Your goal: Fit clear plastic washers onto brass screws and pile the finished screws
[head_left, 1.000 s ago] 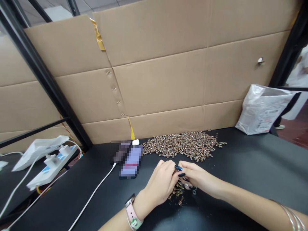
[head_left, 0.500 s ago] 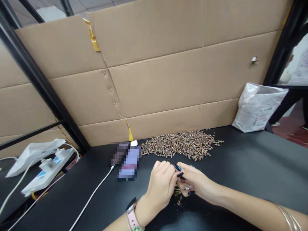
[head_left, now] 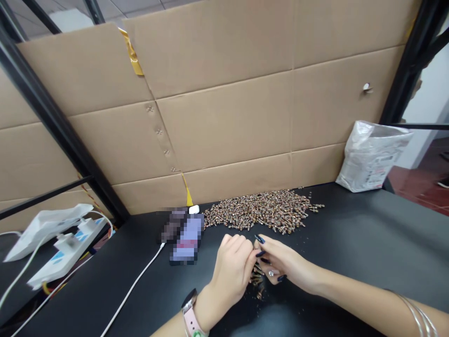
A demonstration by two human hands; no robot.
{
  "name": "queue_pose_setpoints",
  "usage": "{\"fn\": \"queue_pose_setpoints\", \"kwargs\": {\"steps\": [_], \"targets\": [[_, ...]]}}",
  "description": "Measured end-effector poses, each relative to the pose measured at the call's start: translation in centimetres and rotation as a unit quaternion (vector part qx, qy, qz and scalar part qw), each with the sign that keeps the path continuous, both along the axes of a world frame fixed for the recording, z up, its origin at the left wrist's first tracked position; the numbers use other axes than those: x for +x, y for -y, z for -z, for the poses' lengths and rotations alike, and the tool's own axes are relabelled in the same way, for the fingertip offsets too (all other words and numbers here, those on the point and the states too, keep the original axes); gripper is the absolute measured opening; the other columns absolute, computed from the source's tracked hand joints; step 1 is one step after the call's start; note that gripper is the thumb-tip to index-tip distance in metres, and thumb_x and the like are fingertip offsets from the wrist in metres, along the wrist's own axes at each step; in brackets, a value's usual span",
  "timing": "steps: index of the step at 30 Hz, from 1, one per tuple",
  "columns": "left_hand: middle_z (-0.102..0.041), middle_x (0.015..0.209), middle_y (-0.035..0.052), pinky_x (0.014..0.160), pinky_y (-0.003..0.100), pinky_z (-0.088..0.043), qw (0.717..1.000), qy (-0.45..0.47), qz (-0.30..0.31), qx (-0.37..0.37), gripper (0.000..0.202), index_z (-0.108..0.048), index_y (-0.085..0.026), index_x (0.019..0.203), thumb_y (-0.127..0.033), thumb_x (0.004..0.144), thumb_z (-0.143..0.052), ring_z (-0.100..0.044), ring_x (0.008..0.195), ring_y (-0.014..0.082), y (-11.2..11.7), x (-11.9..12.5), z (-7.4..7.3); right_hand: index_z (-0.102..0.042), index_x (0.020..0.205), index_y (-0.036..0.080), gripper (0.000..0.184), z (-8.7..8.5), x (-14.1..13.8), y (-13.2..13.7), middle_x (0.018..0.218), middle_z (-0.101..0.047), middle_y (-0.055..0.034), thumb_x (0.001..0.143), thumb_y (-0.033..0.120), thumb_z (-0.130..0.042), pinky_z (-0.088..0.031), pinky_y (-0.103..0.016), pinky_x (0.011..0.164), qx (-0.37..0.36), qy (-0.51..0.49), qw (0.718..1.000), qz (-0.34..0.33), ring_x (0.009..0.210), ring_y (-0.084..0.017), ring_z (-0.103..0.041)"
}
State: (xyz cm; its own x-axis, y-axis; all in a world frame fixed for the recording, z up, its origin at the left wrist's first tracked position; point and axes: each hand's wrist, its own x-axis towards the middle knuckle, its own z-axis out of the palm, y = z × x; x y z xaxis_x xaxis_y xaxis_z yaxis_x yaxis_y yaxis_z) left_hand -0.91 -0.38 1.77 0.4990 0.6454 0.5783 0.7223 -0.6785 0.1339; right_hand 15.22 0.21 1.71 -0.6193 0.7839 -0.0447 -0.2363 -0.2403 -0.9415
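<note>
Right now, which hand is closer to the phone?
Left. The left hand sits just right of the phone; the right hand is farther right, beyond the left one.

head camera looks forward and down at table (head_left: 351, 243).

**Layout on the table**

The table (head_left: 368, 248) was backed at its far edge by a cardboard wall (head_left: 228, 117). A screw pile (head_left: 261, 216) was spread near it, with a phone (head_left: 185, 238) placed to the left and a bag (head_left: 370, 157) at the far right. The left hand (head_left: 233, 267) and right hand (head_left: 284, 264) were joined nearer than the pile, over a few loose screws (head_left: 257, 280).
</note>
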Motion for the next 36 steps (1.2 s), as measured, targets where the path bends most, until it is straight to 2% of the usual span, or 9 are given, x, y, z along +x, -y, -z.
{"fn": "queue_pose_setpoints", "kwargs": {"steps": [3, 5, 10, 14, 17, 21, 27, 30, 36], "targets": [[-0.047, 0.068, 0.0007, 0.062, 0.030, -0.028, 1.000, -0.007, 0.003, -0.024, 0.031, -0.037, -0.019, 0.068, -0.024, 0.096, -0.024, -0.041, 0.063, 0.0149, 0.0, 0.0, -0.2, -0.032, 0.074, 0.022, 0.032, -0.2, 0.4, -0.4, 0.057, -0.030, 0.0079, 0.087, 0.050, -0.042, -0.025, -0.020, 0.046, 0.079, 0.070, 0.994, 0.004, 0.048, -0.008, -0.026], [-0.050, 0.068, 0.0005, 0.063, 0.030, -0.029, 0.999, -0.011, -0.002, -0.050, 0.031, -0.039, -0.019, 0.069, -0.023, 0.096, -0.024, -0.044, 0.063, 0.0142, -0.2, 0.0, -0.5, -0.036, 0.074, 0.021, 0.028, -0.8, 1.1, -0.8, 0.060, -0.035, 0.0058, 0.090, 0.043, -0.039, -0.030, -0.022, 0.051, 0.193, 0.153, 0.969, 0.019, 0.054, -0.010, -0.032], [-0.055, 0.066, -0.0005, 0.065, 0.029, -0.028, 0.991, -0.065, -0.060, -0.101, 0.032, -0.044, -0.018, 0.068, -0.020, 0.094, -0.025, -0.049, 0.060, 0.0134, -0.7, -0.3, -0.9, -0.047, 0.078, 0.019, 0.011, -2.3, 3.8, -2.3, 0.072, -0.048, 0.0006, 0.087, 0.025, -0.045, -0.035, -0.025, 0.060, 0.453, 0.333, 0.827, 0.024, 0.065, -0.013, -0.042], [-0.058, 0.062, -0.0003, 0.065, 0.030, -0.026, 0.982, -0.108, -0.103, -0.116, 0.026, -0.047, -0.018, 0.064, -0.023, 0.088, -0.038, -0.053, 0.061, 0.0149, -1.0, -0.6, -0.5, -0.053, 0.082, 0.019, 0.004, -1.8, 5.3, -4.2, 0.081, -0.053, -0.0027, 0.079, 0.021, -0.055, -0.040, -0.028, 0.068, 0.507, 0.398, 0.764, 0.021, 0.074, -0.017, -0.049], [-0.059, 0.059, -0.0001, 0.064, 0.030, -0.025, 0.976, -0.120, -0.132, -0.127, 0.027, -0.047, -0.017, 0.061, -0.026, 0.086, -0.042, -0.054, 0.057, 0.0147, -1.0, -0.7, -0.2, -0.055, 0.087, 0.018, 0.007, -0.9, 5.7, -6.5, 0.086, -0.054, -0.0056, 0.083, 0.019, -0.049, -0.041, -0.032, 0.076, 0.529, 0.417, 0.727, 0.137, 0.082, -0.019, -0.051], [-0.059, 0.057, -0.0007, 0.063, 0.030, -0.024, 0.972, -0.102, -0.169, -0.127, 0.039, -0.047, -0.017, 0.059, -0.035, 0.091, -0.035, -0.054, 0.055, 0.0151, -1.0, -0.8, -0.2, -0.056, 0.093, 0.016, 0.013, -0.3, 5.9, -9.9, 0.096, -0.055, -0.0109, 0.086, 0.022, -0.046, -0.039, -0.037, 0.085, 0.560, 0.466, 0.627, 0.275, 0.095, -0.024, -0.048], [-0.061, 0.060, 0.0005, 0.064, 0.030, -0.025, 0.972, -0.080, -0.183, -0.120, 0.042, -0.049, -0.017, 0.063, -0.037, 0.094, -0.029, -0.057, 0.058, 0.0164, -1.0, -0.8, -0.5, -0.059, 0.082, 0.013, 0.032, -0.9, 4.9, -12.4, 0.084, -0.057, -0.0133, 0.092, 0.033, -0.036, -0.036, -0.038, 0.081, 0.595, 0.582, 0.506, 0.226, 0.085, -0.026, -0.046], [-0.061, 0.061, 0.0005, 0.064, 0.030, -0.025, 0.974, -0.081, -0.177, -0.117, 0.041, -0.048, -0.018, 0.063, -0.035, 0.094, -0.029, -0.056, 0.057, 0.0161, -1.0, -0.8, -0.6, -0.061, 0.082, 0.012, 0.031, -0.9, 4.3, -12.9, 0.085, -0.060, -0.0151, 0.092, 0.028, -0.036, -0.034, -0.038, 0.082, 0.620, 0.591, 0.483, 0.182, 0.086, -0.026, -0.046], [-0.060, 0.061, -0.0006, 0.064, 0.030, -0.025, 0.978, -0.068, -0.164, -0.110, 0.038, -0.046, -0.018, 0.063, -0.033, 0.094, -0.031, -0.054, 0.056, 0.0150, -1.0, -0.8, -0.5, -0.059, 0.074, 0.013, 0.027, -0.9, 4.1, -13.5, 0.078, -0.059, -0.0111, 0.089, 0.016, -0.037, -0.033, -0.033, 0.078, 0.632, 0.580, 0.490, 0.157, 0.078, -0.022, -0.047]]}}
